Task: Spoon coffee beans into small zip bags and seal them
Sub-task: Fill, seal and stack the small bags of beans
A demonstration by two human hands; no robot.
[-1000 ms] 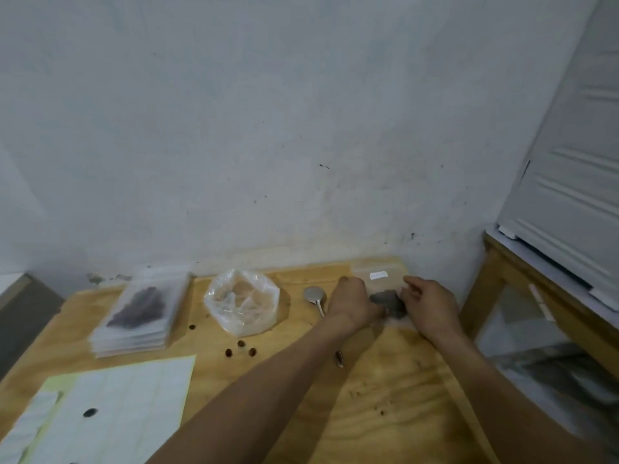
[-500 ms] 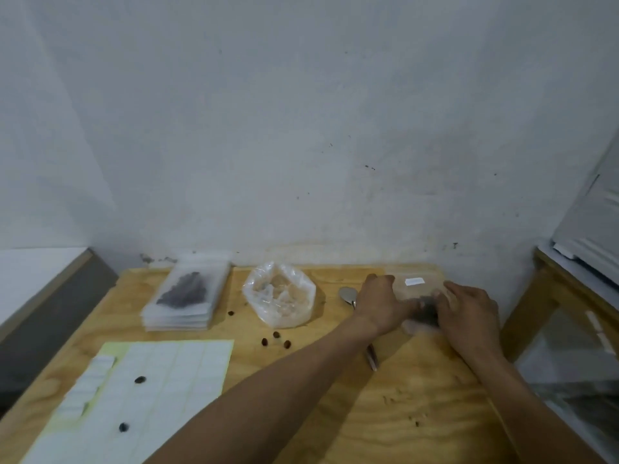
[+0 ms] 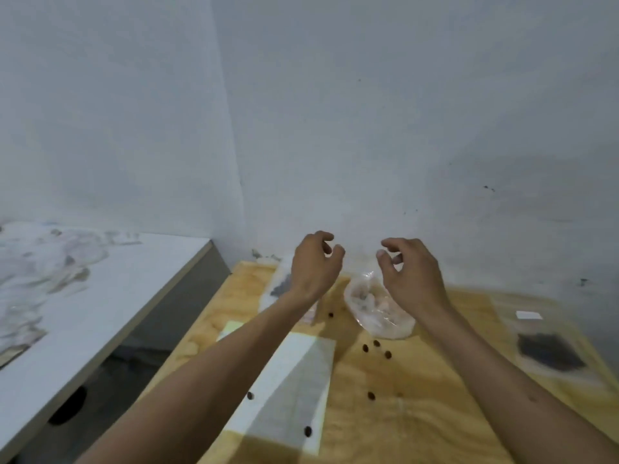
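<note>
Far left: white counter point(image 3: 100, 296) with crumpled clear plastic point(image 3: 43, 259) on it, apart from the work and lower priority. Gap, then the plywood bench point(image 3: 418, 413) against the wall.

Back left of the bench: stack of clear zip bags point(image 3: 279, 288), dark patch showing in the top one, partly hidden behind the left forearm. Likely parked at the back so filled or spare bags stay out of the spooning area; which of the two I cannot tell.

Left hand point(image 3: 313, 262) raised above the stack, empty, fingers point(image 3: 326, 239) curled loosely and spread, gripping nothing. Reads as between grasps.

Below it, a white sheet of small labels point(image 3: 294, 386) lies flat near the front edge, two stray beans on it. Flat and close, presumably for peeling labels easily.

Centre: open clear bag of coffee beans point(image 3: 375, 303), mouth rolled wide, set mid-bench where either hand reaches it. Loose coffee beans point(image 3: 376, 348) scattered just in front, spillage by the look.

Right hand point(image 3: 412, 272) hovers over that bag, also empty, thumb and fingers parted in a loose claw.

Far right: a filled zip bag point(image 3: 549, 351) lying flat near the bench edge, dark beans inside, white label point(image 3: 528, 315) by its top. Well apart from both hands, so judged set aside; seal not legible. Spoon not visible.

Next step probably fetching a fresh bag.
</note>
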